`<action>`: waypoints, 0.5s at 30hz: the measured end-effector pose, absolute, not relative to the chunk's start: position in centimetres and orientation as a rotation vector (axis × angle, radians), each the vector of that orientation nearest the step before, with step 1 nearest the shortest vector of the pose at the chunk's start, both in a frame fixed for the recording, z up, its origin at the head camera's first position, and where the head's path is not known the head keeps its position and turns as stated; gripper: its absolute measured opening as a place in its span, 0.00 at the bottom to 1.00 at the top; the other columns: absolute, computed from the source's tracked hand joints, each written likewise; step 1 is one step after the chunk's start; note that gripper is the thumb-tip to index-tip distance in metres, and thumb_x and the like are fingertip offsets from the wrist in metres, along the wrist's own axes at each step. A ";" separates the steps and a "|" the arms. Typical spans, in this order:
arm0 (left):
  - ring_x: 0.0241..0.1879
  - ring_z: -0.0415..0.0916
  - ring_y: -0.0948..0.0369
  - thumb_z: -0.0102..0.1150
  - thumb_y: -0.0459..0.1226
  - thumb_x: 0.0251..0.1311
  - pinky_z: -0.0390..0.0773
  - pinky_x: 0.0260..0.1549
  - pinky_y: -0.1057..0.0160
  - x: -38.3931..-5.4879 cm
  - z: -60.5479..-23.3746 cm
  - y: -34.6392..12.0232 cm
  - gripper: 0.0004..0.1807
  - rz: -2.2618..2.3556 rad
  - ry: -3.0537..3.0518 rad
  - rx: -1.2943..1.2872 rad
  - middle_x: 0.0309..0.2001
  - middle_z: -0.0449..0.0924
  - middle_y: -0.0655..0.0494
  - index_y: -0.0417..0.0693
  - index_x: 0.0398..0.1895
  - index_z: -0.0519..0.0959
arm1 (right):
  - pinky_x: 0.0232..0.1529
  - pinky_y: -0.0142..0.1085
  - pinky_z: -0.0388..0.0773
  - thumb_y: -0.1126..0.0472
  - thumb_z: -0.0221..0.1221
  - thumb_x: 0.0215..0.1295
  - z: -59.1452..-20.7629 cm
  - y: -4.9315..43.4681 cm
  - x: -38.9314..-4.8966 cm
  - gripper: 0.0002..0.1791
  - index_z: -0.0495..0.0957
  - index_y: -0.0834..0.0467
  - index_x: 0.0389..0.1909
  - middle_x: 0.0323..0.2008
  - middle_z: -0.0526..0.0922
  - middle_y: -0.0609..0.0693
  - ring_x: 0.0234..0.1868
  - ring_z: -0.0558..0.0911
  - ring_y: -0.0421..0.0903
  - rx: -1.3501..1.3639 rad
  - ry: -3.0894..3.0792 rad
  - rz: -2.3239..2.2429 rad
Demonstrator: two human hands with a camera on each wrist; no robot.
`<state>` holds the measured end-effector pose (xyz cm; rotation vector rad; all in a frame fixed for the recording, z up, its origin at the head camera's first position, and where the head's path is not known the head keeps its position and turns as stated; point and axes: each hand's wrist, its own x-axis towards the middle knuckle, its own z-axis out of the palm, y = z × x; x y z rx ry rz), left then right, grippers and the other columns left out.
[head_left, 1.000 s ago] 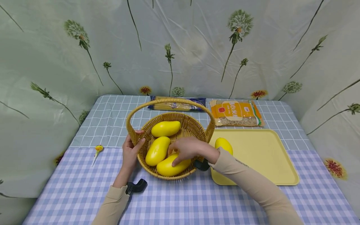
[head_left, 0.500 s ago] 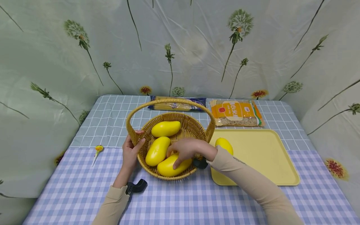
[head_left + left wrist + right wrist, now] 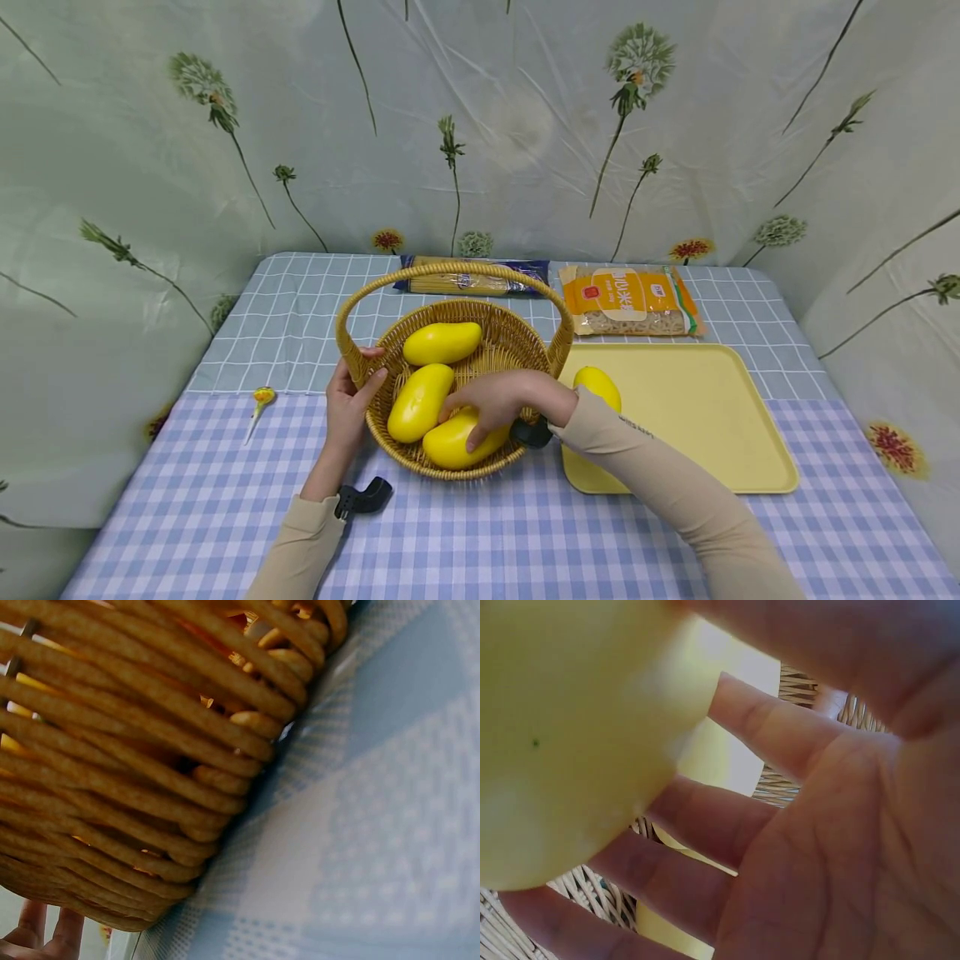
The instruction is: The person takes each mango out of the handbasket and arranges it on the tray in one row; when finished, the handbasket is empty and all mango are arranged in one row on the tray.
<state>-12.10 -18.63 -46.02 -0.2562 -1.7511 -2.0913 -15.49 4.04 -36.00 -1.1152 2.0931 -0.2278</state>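
A round wicker basket [image 3: 540,342] with a tall arched handle holds several yellow mangoes. My left hand [image 3: 349,415] grips its left side at the handle's base, thumb over the rim. In the left wrist view the woven wall [image 3: 127,750] fills much of the picture, with fingertips [image 3: 66,934] beyond it. My right hand [image 3: 504,398] reaches into the basket and grips the front mango [image 3: 450,443] between thumb and fingers. That mango [image 3: 570,735] looms large in the right wrist view, fingers along its side. Two more mangoes, one in the middle [image 3: 420,403] and one behind [image 3: 442,343], lie untouched.
A yellow tray [image 3: 697,417] lies right of the basket, with a mango [image 3: 597,388] on its left side, partly behind the right sleeve. Behind stand a pasta pack [image 3: 472,283] and an orange food bag [image 3: 630,302]. A lollipop [image 3: 261,403] lies at the left.
My right hand and the front mango have shifted slightly to the right and up within the basket. The left hand keeps its place on the basket.
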 end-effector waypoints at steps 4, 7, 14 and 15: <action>0.54 0.70 0.54 0.55 0.22 0.60 0.67 0.56 0.64 -12.1 -46.1 -18.6 0.14 -2.090 -1.746 -0.260 0.48 0.77 0.45 0.28 0.48 0.70 | 0.60 0.36 0.63 0.51 0.64 0.59 -36.0 4.1 -15.5 0.28 0.71 0.47 0.62 0.58 0.73 0.46 0.58 0.70 0.42 -1.094 2.108 -0.217; 0.54 0.70 0.54 0.56 0.23 0.60 0.67 0.56 0.64 -12.1 -46.1 -18.6 0.13 -2.087 -1.748 -0.258 0.48 0.78 0.47 0.29 0.48 0.70 | 0.59 0.37 0.64 0.50 0.65 0.59 -35.9 4.1 -15.6 0.28 0.71 0.45 0.61 0.58 0.73 0.45 0.58 0.70 0.41 -1.081 2.124 -0.197; 0.54 0.70 0.54 0.56 0.22 0.59 0.68 0.55 0.64 -12.1 -46.0 -18.7 0.14 -2.082 -1.748 -0.259 0.48 0.78 0.48 0.29 0.48 0.70 | 0.58 0.37 0.65 0.48 0.66 0.57 -35.8 4.3 -15.7 0.31 0.70 0.45 0.62 0.58 0.74 0.44 0.57 0.71 0.41 -1.107 2.139 -0.152; 0.54 0.70 0.54 0.56 0.22 0.59 0.68 0.55 0.64 -12.1 -46.0 -18.7 0.14 -2.081 -1.750 -0.260 0.48 0.78 0.48 0.29 0.48 0.70 | 0.58 0.37 0.65 0.48 0.66 0.57 -35.8 4.4 -15.7 0.31 0.70 0.44 0.62 0.58 0.74 0.44 0.57 0.71 0.41 -1.110 2.140 -0.146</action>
